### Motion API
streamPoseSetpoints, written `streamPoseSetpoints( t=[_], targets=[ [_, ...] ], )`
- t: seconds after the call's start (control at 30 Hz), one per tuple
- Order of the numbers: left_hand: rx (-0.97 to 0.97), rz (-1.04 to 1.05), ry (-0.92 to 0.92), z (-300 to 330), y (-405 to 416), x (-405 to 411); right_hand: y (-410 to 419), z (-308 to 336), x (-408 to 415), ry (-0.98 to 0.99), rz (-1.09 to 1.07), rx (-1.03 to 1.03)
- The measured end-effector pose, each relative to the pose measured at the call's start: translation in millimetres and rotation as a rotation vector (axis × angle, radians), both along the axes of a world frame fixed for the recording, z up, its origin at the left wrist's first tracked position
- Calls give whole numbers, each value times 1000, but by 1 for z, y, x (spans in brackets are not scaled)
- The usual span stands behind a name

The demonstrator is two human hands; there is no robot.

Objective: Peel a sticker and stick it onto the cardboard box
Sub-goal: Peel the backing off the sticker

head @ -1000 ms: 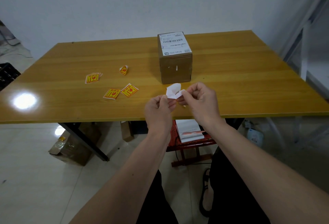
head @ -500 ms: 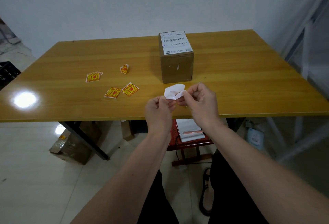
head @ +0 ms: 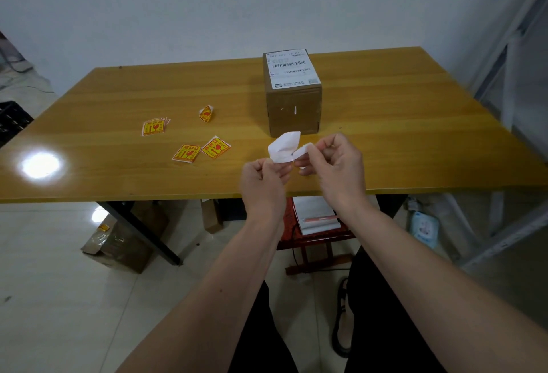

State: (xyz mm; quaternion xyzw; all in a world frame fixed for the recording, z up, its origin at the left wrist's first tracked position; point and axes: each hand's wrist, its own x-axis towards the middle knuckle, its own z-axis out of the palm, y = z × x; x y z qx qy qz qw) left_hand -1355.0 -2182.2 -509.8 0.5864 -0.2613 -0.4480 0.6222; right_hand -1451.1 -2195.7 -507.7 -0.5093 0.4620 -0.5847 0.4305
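The peeling step is in hand. Both hands are raised above the near edge of the worktop point(head: 385, 111), just in front of the cardboard box point(head: 293, 111). The left hand point(head: 262, 185) pinches the larger white piece of a sticker point(head: 283, 147), which shows only its white side to the camera and curls upward. The right hand point(head: 338, 168) pinches a smaller white flap point(head: 304, 150) at the sticker's right edge, fingers curled round it. The two pieces meet between the thumbs, so the sticker looks only partly separated from its backing; which piece is the sticker and which the backing cannot be told from here.

The cardboard box stands upright near the middle of the worktop, toward the far edge, with a white shipping label point(head: 292, 71) covering its top. Its brown front face is bare apart from a small white mark.

To the left lie spare red-and-yellow stickers: a small stack point(head: 154, 127) nearest the left edge, two flat ones point(head: 186, 153) point(head: 216, 147) touching each other near the front, and one curled sticker point(head: 206, 113) farther back.

As a judgement, the next move calls for drawing the hands apart to finish the separation while keeping the adhesive side from folding on itself, then carrying the freed sticker forward to a bare face of the box and pressing it flat.
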Motion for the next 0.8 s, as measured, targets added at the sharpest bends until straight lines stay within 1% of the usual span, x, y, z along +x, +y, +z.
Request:
streamPoseSetpoints(
  t=[0.2,0.33,0.53,0.7,0.8],
  targets=[
    [-20,25,26,4,1,0,3,3,2,-47,38,29],
    [-25,2,18,4,2,-2,1,-1,5,92,-3,18],
    [-16,-32,-1,4,5,-4,-5,-3,1,185,-98,11],
    [23,-23,86,8,5,-5,-4,-6,3,144,-65,17],
    [43,-18,119,7,5,-4,-4,-4,3,87,-38,45]
  ],
)
